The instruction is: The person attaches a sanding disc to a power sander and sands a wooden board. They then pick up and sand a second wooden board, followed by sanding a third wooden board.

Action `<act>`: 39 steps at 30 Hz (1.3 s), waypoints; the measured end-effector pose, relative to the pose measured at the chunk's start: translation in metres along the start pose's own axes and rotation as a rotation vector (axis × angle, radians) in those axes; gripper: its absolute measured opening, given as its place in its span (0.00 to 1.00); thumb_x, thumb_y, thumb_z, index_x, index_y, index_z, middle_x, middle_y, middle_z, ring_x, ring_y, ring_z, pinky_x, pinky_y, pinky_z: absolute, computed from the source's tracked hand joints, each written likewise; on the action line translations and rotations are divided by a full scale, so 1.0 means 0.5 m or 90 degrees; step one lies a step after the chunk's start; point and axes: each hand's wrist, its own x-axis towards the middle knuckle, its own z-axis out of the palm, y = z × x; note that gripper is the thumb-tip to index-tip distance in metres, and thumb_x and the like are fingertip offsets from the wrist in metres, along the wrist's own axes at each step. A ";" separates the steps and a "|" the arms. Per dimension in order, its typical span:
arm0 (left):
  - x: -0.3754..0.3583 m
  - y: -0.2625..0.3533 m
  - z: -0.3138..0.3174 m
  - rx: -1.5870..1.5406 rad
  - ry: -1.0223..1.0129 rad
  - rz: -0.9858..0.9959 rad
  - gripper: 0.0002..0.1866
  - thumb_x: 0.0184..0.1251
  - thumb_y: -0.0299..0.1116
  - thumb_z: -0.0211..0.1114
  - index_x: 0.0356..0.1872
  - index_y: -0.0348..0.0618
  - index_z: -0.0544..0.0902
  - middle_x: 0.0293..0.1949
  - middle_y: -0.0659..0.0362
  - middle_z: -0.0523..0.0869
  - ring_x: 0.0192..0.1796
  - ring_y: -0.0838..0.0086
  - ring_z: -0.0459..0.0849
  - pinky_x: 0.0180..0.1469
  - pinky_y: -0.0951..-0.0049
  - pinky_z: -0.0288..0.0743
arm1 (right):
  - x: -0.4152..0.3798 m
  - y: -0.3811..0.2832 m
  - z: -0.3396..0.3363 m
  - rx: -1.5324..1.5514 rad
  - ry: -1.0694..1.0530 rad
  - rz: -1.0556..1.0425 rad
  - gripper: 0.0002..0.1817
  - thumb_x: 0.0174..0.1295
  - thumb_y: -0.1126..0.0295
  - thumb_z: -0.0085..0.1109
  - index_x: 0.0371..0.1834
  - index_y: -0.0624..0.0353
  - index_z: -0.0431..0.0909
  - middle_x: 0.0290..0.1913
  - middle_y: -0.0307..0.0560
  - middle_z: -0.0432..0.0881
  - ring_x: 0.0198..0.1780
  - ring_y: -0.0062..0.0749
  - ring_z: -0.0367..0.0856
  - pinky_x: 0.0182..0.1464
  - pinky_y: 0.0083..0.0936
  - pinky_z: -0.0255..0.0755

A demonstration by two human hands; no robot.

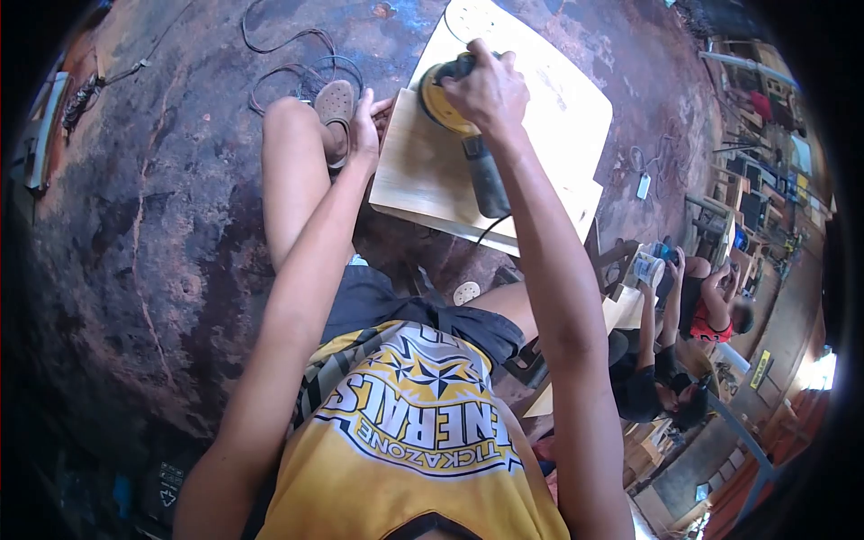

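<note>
Yellow and black, a round power sander [441,106] with a long dark tube sits on flat, pale wood [423,175]. Light brown lines run through the wood, and its far part shines white. The right hand [490,90] is curled shut over the sander's top. The left hand [364,135] is mostly open at the wood's left edge; I cannot tell if it grips it. So the sander is under the right hand and to the right of the left hand. The floor [193,193] looks rough, dark and patchy.
</note>
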 end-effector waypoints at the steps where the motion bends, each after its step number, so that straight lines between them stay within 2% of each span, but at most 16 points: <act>1: -0.005 0.002 0.003 0.011 -0.019 0.027 0.38 0.77 0.63 0.48 0.58 0.31 0.82 0.39 0.61 0.90 0.32 0.83 0.83 0.35 0.84 0.74 | -0.008 0.018 -0.006 -0.003 -0.008 0.015 0.31 0.50 0.55 0.70 0.61 0.44 0.79 0.52 0.64 0.78 0.49 0.63 0.85 0.49 0.48 0.82; 8: 0.058 -0.012 0.007 0.019 -0.153 0.123 0.29 0.80 0.57 0.51 0.49 0.39 0.84 0.39 0.59 0.88 0.38 0.78 0.82 0.43 0.79 0.74 | -0.041 0.045 0.001 0.004 0.023 0.029 0.31 0.50 0.56 0.69 0.61 0.46 0.79 0.52 0.67 0.78 0.48 0.66 0.85 0.47 0.49 0.83; 9: 0.074 -0.021 0.002 0.093 -0.032 0.161 0.24 0.80 0.53 0.53 0.51 0.40 0.82 0.37 0.61 0.86 0.38 0.78 0.81 0.45 0.77 0.73 | -0.044 0.037 -0.002 0.020 0.019 0.022 0.30 0.50 0.57 0.69 0.61 0.46 0.79 0.52 0.67 0.78 0.49 0.66 0.84 0.47 0.49 0.83; 10: 0.065 -0.025 0.018 0.186 -0.025 0.370 0.26 0.76 0.53 0.60 0.55 0.36 0.79 0.41 0.57 0.84 0.45 0.73 0.81 0.51 0.70 0.74 | -0.048 0.031 -0.005 0.035 0.014 0.014 0.30 0.50 0.58 0.69 0.60 0.46 0.79 0.52 0.67 0.78 0.49 0.66 0.84 0.47 0.49 0.83; 11: 0.068 -0.013 0.007 0.539 0.118 0.402 0.33 0.69 0.54 0.66 0.60 0.33 0.76 0.52 0.47 0.79 0.56 0.62 0.77 0.61 0.59 0.69 | -0.050 0.029 -0.011 0.062 -0.001 0.021 0.28 0.51 0.62 0.66 0.59 0.47 0.79 0.53 0.67 0.76 0.51 0.67 0.82 0.49 0.52 0.81; 12: 0.016 -0.001 0.040 0.673 0.215 0.503 0.36 0.63 0.48 0.69 0.66 0.32 0.71 0.60 0.39 0.71 0.65 0.50 0.68 0.69 0.52 0.61 | -0.050 0.030 -0.017 0.088 -0.014 0.028 0.26 0.52 0.67 0.63 0.58 0.48 0.79 0.54 0.67 0.74 0.52 0.69 0.80 0.50 0.55 0.79; 14: -0.030 0.011 0.068 0.772 0.187 0.580 0.38 0.60 0.39 0.66 0.70 0.29 0.66 0.67 0.35 0.65 0.73 0.43 0.59 0.76 0.48 0.51 | -0.048 0.046 -0.032 0.097 -0.046 0.059 0.23 0.55 0.67 0.61 0.57 0.48 0.79 0.54 0.65 0.74 0.55 0.68 0.78 0.53 0.55 0.78; 17: -0.065 -0.034 0.090 0.883 0.096 0.718 0.40 0.61 0.37 0.61 0.72 0.23 0.61 0.73 0.32 0.60 0.79 0.40 0.52 0.80 0.46 0.42 | -0.054 0.100 -0.026 0.099 -0.025 0.072 0.23 0.55 0.67 0.62 0.57 0.48 0.79 0.54 0.65 0.74 0.55 0.67 0.78 0.53 0.55 0.77; 22: -0.086 -0.075 0.097 1.198 0.022 0.631 0.40 0.66 0.39 0.54 0.74 0.21 0.58 0.76 0.29 0.55 0.81 0.39 0.47 0.82 0.46 0.36 | -0.079 0.228 -0.029 0.038 0.027 0.146 0.29 0.50 0.58 0.68 0.60 0.43 0.78 0.54 0.63 0.77 0.50 0.64 0.84 0.49 0.50 0.82; 24: -0.085 -0.075 0.095 1.220 -0.023 0.696 0.39 0.67 0.41 0.54 0.73 0.21 0.59 0.76 0.29 0.56 0.81 0.39 0.48 0.82 0.47 0.36 | -0.090 0.290 -0.039 0.002 0.008 0.185 0.30 0.51 0.53 0.70 0.60 0.42 0.78 0.54 0.62 0.77 0.48 0.61 0.86 0.49 0.48 0.83; 25: -0.084 -0.078 0.097 1.216 -0.026 0.681 0.39 0.68 0.44 0.52 0.76 0.28 0.60 0.76 0.29 0.55 0.81 0.39 0.47 0.82 0.45 0.34 | -0.093 0.323 -0.041 0.016 -0.005 0.193 0.27 0.52 0.59 0.69 0.58 0.49 0.78 0.54 0.64 0.76 0.48 0.64 0.85 0.48 0.48 0.84; 26: -0.088 -0.080 0.097 1.221 -0.029 0.680 0.39 0.68 0.44 0.52 0.76 0.28 0.60 0.76 0.29 0.55 0.81 0.39 0.47 0.82 0.45 0.34 | -0.098 0.353 -0.038 -0.029 0.006 0.216 0.30 0.52 0.49 0.71 0.60 0.42 0.79 0.53 0.61 0.79 0.49 0.59 0.86 0.50 0.48 0.83; 29: -0.113 -0.073 0.125 1.408 0.014 0.602 0.37 0.73 0.54 0.49 0.81 0.57 0.57 0.78 0.30 0.51 0.82 0.37 0.40 0.80 0.42 0.27 | -0.122 0.438 -0.041 -0.046 0.035 0.231 0.31 0.52 0.48 0.70 0.60 0.41 0.78 0.52 0.60 0.79 0.50 0.58 0.86 0.51 0.47 0.83; 32: -0.122 -0.071 0.143 1.503 0.024 0.531 0.42 0.72 0.66 0.45 0.82 0.57 0.55 0.78 0.29 0.48 0.82 0.37 0.37 0.79 0.42 0.25 | -0.146 0.516 -0.063 -0.047 0.034 0.297 0.32 0.52 0.47 0.70 0.61 0.41 0.78 0.54 0.60 0.78 0.52 0.58 0.85 0.54 0.47 0.82; 35: -0.127 -0.074 0.155 1.533 0.040 0.508 0.44 0.71 0.70 0.43 0.82 0.57 0.55 0.79 0.28 0.44 0.82 0.38 0.34 0.79 0.42 0.20 | -0.164 0.571 -0.084 -0.016 -0.002 0.376 0.32 0.53 0.51 0.71 0.63 0.42 0.77 0.58 0.59 0.75 0.58 0.61 0.82 0.59 0.48 0.79; 39: -0.079 -0.087 0.098 1.300 -0.030 0.715 0.42 0.73 0.66 0.44 0.82 0.59 0.53 0.79 0.30 0.42 0.82 0.38 0.34 0.79 0.41 0.23 | -0.177 0.649 -0.083 -0.013 0.016 0.429 0.32 0.53 0.52 0.70 0.63 0.42 0.76 0.60 0.61 0.74 0.57 0.61 0.82 0.59 0.46 0.79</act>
